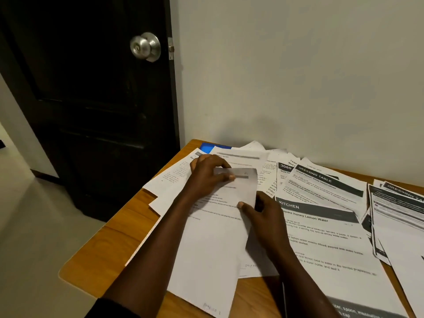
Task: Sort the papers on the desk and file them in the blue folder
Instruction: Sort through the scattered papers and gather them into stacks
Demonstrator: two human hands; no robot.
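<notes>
Many printed sheets lie fanned over the wooden desk (pixel 110 253). Only a corner of the blue folder (pixel 207 147) shows at the far left, under the papers. A white sheet (pixel 213 244) lies on top in the middle. My left hand (pixel 207 174) pinches its upper edge, thumb on top. My right hand (pixel 261 216) grips the sheet's right edge, which lifts slightly off the pile. A sheet headed "KITCHEN" (pixel 325 237) lies to the right of it, and a "DRESSING TABLE" sheet (pixel 321 180) sits behind that.
The desk stands against a white wall (pixel 298 76). A dark door (pixel 87 99) with a metal knob (pixel 145 47) is left of the desk. Another stack of printed sheets (pixel 399 214) lies at the right edge. Floor lies beyond the desk's left edge.
</notes>
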